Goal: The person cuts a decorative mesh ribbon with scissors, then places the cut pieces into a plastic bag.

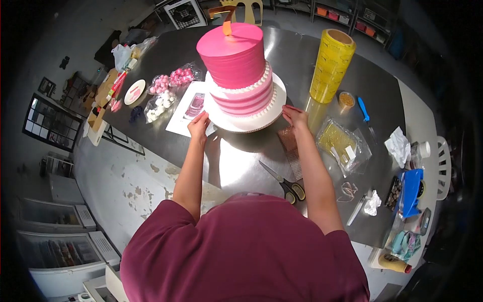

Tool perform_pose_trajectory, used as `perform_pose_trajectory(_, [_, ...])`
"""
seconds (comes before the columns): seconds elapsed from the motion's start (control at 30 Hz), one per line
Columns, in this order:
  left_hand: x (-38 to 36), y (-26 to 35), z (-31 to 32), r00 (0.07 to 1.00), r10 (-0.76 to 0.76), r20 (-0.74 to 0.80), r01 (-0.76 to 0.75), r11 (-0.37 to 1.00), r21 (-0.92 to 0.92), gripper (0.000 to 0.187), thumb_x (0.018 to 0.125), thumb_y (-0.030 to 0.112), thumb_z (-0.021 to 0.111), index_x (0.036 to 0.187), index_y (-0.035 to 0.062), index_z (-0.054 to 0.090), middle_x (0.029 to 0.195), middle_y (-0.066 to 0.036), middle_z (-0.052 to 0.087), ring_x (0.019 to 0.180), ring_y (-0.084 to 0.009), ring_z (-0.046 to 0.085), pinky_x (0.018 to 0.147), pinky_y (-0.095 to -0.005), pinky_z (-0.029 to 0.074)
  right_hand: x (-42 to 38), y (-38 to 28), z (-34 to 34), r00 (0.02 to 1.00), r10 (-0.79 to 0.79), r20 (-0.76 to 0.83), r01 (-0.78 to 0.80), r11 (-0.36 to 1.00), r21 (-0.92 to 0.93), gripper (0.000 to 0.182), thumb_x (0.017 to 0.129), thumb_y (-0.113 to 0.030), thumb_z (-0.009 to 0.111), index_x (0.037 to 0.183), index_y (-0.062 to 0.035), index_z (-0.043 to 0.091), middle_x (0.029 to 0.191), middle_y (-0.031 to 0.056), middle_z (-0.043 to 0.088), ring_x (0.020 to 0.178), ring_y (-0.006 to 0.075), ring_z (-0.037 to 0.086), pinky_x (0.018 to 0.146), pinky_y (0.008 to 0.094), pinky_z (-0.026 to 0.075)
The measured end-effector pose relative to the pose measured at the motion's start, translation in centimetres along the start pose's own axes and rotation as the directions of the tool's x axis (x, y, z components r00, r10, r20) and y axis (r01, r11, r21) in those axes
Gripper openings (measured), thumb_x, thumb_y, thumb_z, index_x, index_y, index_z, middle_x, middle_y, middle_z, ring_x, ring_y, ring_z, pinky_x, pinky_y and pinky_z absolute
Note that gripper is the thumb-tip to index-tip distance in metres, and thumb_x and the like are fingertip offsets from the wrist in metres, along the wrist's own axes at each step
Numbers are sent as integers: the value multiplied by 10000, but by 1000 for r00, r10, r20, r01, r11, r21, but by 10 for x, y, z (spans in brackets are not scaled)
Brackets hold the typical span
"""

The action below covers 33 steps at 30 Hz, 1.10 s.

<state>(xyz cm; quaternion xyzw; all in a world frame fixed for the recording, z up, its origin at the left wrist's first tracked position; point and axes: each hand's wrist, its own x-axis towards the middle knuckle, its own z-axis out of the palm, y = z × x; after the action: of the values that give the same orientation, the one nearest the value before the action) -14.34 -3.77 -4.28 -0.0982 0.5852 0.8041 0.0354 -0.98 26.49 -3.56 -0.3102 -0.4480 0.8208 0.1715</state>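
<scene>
A two-tier pink cake (231,60) stands upright on a round white cake board (246,122), with white piped beads around both tiers. A gold number 7 topper (227,26) rises from its top. My left hand (198,125) pinches the left edge of the board, over a printed cake picture (193,106). My right hand (296,118) has its fingers closed on the board's right edge. Below that hand lies a strip of rose-gold mesh ribbon (290,146). Black-handled scissors (288,187) rest near my body.
On the left are bags of pink balls (182,75) and white balls (160,106), plus a small plate (135,92). To the right stand a tall roll of plastic wrap (332,65), a cup of gold beads (346,99), a blue-handled spatula (363,108) and a knife (356,210).
</scene>
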Motion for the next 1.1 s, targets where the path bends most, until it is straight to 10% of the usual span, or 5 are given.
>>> perform_pose_trajectory(0.33, [7,4,1,996,-42,76,48,996,-80,441,712,-32,642,1128,35,511,1070,-54,556,867,-150,556,710,-291,462,-3,-1,-1,1000,-10,-8,9,999,-45,240,725,-23,670,930,60,580,865,109,619,767,178,604,695,244,501])
perform_pose_trajectory(1.1, [60,-19,-9,954,-33,299,113,961,-252,428,802,-5,558,1213,43,451,1009,-47,602,859,-101,563,706,-209,433,-4,-3,4,999,-23,-50,23,1000,5,161,747,0,627,895,54,593,836,103,619,748,166,595,680,238,495])
